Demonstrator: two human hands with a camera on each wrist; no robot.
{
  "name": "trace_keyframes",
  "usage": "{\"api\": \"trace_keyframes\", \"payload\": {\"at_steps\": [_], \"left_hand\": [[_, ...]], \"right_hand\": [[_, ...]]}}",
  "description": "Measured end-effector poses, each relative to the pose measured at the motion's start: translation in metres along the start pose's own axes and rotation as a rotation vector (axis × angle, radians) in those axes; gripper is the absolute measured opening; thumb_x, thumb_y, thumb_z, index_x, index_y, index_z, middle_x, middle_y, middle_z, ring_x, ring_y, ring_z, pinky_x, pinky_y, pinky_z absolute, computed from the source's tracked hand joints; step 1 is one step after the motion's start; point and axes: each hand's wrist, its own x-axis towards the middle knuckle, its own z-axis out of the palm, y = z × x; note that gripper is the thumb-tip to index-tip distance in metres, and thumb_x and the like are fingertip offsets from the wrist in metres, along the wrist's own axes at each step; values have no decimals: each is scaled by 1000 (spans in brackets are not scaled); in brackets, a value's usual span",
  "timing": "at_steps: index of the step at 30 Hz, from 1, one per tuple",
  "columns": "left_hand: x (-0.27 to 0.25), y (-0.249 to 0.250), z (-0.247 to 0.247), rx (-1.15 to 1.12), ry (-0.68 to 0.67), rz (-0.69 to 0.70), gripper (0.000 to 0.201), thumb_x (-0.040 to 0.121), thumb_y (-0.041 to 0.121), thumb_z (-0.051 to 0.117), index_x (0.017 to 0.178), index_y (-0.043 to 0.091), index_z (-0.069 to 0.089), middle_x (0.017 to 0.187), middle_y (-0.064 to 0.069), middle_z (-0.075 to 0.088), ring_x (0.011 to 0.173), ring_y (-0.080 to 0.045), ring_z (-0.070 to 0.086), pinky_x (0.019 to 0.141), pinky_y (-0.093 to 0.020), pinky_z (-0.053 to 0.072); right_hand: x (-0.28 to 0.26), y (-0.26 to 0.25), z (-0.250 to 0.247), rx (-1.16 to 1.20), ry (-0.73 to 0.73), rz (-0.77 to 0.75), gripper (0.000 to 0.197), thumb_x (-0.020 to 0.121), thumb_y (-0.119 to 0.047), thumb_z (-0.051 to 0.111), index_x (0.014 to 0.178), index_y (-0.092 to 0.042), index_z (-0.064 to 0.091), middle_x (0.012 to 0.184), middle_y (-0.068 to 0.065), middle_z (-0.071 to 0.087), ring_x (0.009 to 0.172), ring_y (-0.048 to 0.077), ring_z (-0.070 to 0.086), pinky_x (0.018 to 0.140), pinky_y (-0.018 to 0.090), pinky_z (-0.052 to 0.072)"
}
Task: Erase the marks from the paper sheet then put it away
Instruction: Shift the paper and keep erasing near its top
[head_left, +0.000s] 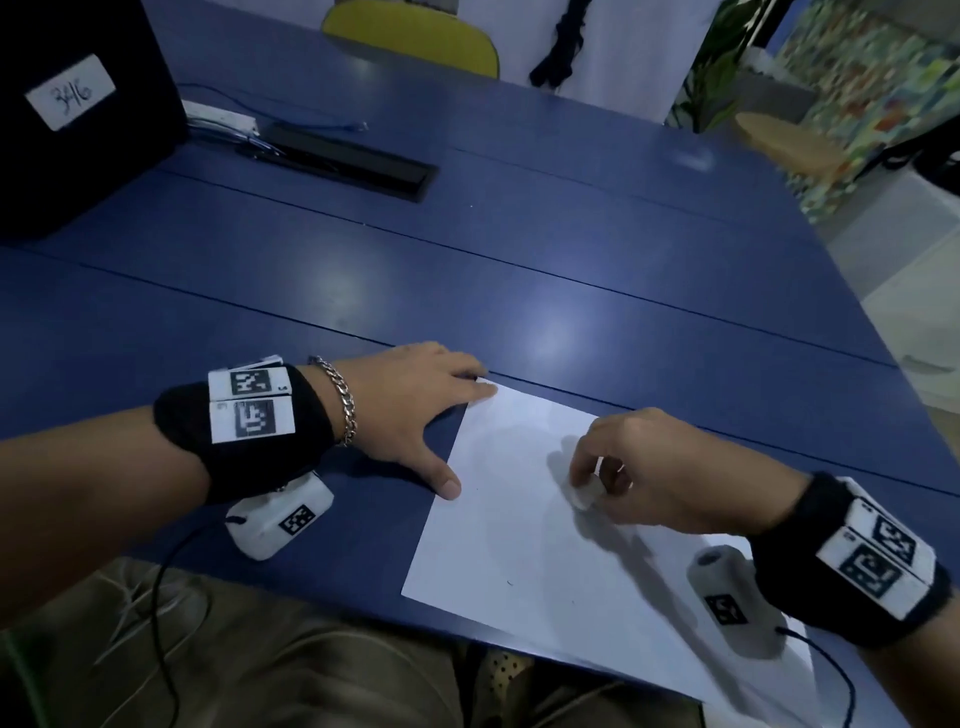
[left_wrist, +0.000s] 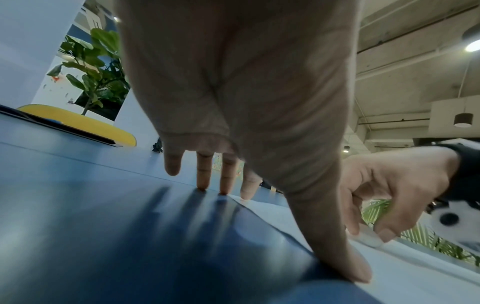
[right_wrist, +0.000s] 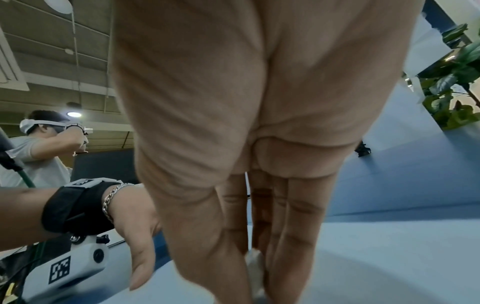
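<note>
While left hand pins sheet, box label reads perhaps "34/6".

Left hand flat, fingers spread — right hand pinching, fingertips down.

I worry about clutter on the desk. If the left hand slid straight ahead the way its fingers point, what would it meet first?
Probably nothing: beyond the left hand only bare blue table shows, though depth is uncertain.
</note>
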Motion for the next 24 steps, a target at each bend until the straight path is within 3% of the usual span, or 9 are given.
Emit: {"api": "trace_keyframes", "payload": {"at_steps": [2, 5, 10, 14, 20, 24], "left_hand": [[0, 1, 1, 28, -83, -19, 122, 73, 90, 61, 167, 33, 9, 174, 16, -2, 159, -21, 7, 128, -46, 12], [1, 0, 2, 42, -123, -32, 123, 74, 92, 57, 167, 34, 2, 172, 19, -11, 161, -26, -4, 128, -57, 7], [2, 2, 1, 80, -134, -41, 123, 72, 95, 54, 166, 37, -1, 173, 17, -11, 161, -28, -4, 126, -65, 8], [2, 1, 1, 62, -136, -82, 123, 68, 97, 56, 164, 44, 1, 173, 15, -12, 161, -30, -2, 123, -69, 12], [4, -4, 7, -8, -103, -91, 123, 59, 100, 60, 160, 58, 3, 173, 16, -10, 161, -29, 0, 121, -71, 19], [3, -3, 6, -3, -113, -94, 123, 61, 99, 59, 160, 55, 2, 173, 15, -11, 161, -29, 0, 121, -71, 19]], "right_hand": [[6, -6, -7, -19, 17, -12, 20, 82, -25, 69, 99, -34, 71, 88, -18, 64, 80, 1, 63, 75, 25, 56], [24, -23, -9, 26, 125, -45, 19, 83, -21, 71, 101, -29, 72, 83, -18, 64, 75, 1, 63, 72, 19, 53], [54, -40, 2, 28, 255, -66, 25, 86, -20, 69, 110, -21, 74, 96, -6, 65, 83, 12, 61, 80, 36, 57], [66, -39, 1, -7, 288, -16, 21, 82, -19, 69, 102, -19, 73, 92, -3, 64, 83, 18, 61, 77, 41, 57], [54, -58, 5, -32, 159, -193, 20, 79, -20, 73, 98, -22, 76, 86, -10, 65, 71, 11, 58, 68, 27, 51], [68, -46, -1, -22, 249, -88, 20, 77, -21, 70, 95, -21, 77, 81, -4, 72, 73, 20, 66, 71, 36, 56]]}}
